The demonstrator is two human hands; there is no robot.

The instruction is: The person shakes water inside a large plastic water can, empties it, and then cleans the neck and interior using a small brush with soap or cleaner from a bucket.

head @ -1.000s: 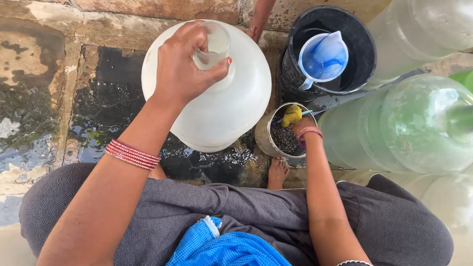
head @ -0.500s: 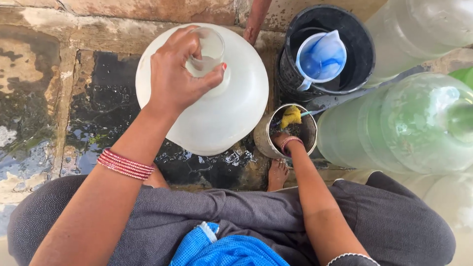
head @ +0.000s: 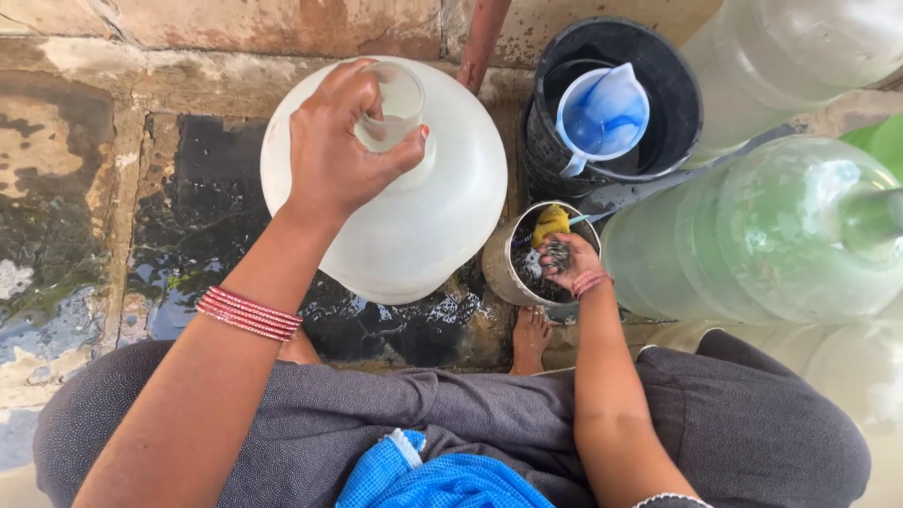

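On wet stone floor (head: 188, 245), left hand (head: 339, 150) gripping jug neck (head: 395, 103), right hand (head: 564, 263) pinching grit

A big, translucent white jug (head: 414, 216) stands upright on wet floor; beside it, a small tin (head: 515, 268) holds dark, perhaps gritty, stuff.

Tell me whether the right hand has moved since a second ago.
Hardly. The right hand was already in the small tin below the black bucket; it now seems lifted slightly, fingers closed on dark grit, beside the yellow sponge.
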